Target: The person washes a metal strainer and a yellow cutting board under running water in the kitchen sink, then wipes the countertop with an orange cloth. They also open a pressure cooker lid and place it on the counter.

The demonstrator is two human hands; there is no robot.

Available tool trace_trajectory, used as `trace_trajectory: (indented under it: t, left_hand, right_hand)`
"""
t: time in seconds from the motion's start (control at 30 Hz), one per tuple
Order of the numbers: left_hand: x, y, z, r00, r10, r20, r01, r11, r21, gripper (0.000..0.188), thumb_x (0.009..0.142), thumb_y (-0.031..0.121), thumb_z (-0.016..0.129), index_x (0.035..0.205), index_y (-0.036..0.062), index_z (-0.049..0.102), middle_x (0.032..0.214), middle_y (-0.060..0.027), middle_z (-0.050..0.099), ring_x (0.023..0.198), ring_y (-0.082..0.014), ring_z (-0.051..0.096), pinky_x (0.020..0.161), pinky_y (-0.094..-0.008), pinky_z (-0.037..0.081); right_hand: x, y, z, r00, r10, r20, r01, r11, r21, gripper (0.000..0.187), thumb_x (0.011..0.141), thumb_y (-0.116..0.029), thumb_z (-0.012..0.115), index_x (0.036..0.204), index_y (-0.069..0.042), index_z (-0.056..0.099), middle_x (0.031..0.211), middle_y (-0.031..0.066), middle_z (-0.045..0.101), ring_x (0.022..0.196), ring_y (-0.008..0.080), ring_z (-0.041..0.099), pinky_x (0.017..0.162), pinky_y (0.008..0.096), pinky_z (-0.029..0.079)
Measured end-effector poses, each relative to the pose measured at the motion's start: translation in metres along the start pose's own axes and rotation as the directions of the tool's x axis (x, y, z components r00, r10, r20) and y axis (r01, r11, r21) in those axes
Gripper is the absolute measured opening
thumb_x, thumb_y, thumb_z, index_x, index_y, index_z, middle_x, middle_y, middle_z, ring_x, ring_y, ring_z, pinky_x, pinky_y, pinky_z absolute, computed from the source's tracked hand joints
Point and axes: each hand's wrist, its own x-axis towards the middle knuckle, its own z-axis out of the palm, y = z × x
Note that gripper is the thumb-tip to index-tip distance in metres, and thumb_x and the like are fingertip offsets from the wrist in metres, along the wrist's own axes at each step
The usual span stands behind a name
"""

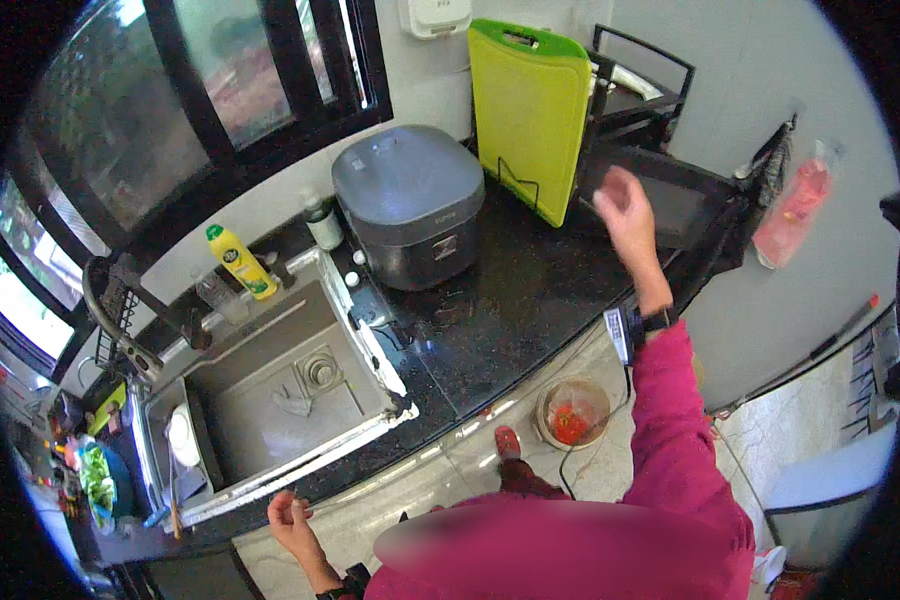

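My right hand (626, 212) is raised over the right end of the counter, its fingers loosely curved and the thumb apart, with nothing visible in it. Closest to it are the black rack (660, 185) against the wall and the green cutting board (530, 120) standing upright in a wire holder. My left hand (294, 528) hangs low in front of the sink's near edge. Its fingers are bent loosely and partly apart, and no held thing can be made out. Each wrist wears a dark band.
Left of the board stands a dark rice cooker (408, 205). The steel sink (270, 440) has a faucet (120, 330) and a yellow bottle (240, 262) behind it. A bin (572, 412) with red scraps stands on the floor below the counter. A pink bag (795, 210) hangs on the right wall.
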Motion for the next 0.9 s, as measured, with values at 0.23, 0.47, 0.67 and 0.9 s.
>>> trace_trajectory:
  t: [0.23,0.47,0.67,0.9]
  left_hand:
    - [-0.05,0.017,0.072,0.942,-0.196,-0.271,0.203,0.979,-0.004,0.016,0.085,0.01,0.06,0.1,0.0042,0.057,0.09,-0.005,0.06,0.07,-0.0147,0.061,0.053,-0.0239,0.049]
    - [-0.064,0.04,0.121,0.946,-0.185,-0.267,0.217,0.971,0.097,0.011,0.085,0.008,0.06,0.094,0.0029,0.058,0.085,-0.0047,0.061,0.071,-0.0144,0.061,0.057,-0.0251,0.049]
    - [-0.073,0.049,0.136,0.955,-0.164,-0.246,0.181,0.982,0.05,0.012,0.085,0.002,0.057,0.097,0.0026,0.058,0.091,-0.0063,0.063,0.076,-0.0152,0.063,0.06,-0.0242,0.05]
    - [-0.063,0.043,0.131,0.972,-0.182,-0.148,0.179,0.983,-0.034,0.011,0.085,0.006,0.059,0.096,0.0042,0.059,0.09,-0.0043,0.064,0.076,-0.0136,0.063,0.061,-0.0238,0.049]
  right_hand:
    - [0.146,0.05,0.061,0.964,-0.127,-0.235,0.124,0.992,-0.025,0.048,0.078,-0.021,0.069,0.116,0.002,0.051,0.108,0.0165,0.061,0.097,0.0252,0.061,0.081,0.0352,0.05]
    - [0.166,0.077,0.093,0.948,-0.117,-0.296,0.138,0.989,0.052,0.027,0.079,-0.021,0.069,0.094,0.001,0.064,0.091,0.0119,0.068,0.077,0.0183,0.063,0.071,0.0309,0.048]
    - [0.184,0.071,0.08,0.922,-0.182,-0.342,0.228,0.969,0.098,0.026,0.077,-0.017,0.072,0.092,0.003,0.065,0.091,0.0096,0.068,0.074,0.0138,0.062,0.068,0.0279,0.049]
    - [0.164,0.013,0.022,0.913,-0.203,-0.354,0.319,0.895,0.311,0.016,0.079,-0.007,0.069,0.091,0.003,0.065,0.088,0.0093,0.067,0.07,0.015,0.061,0.062,0.0278,0.052]
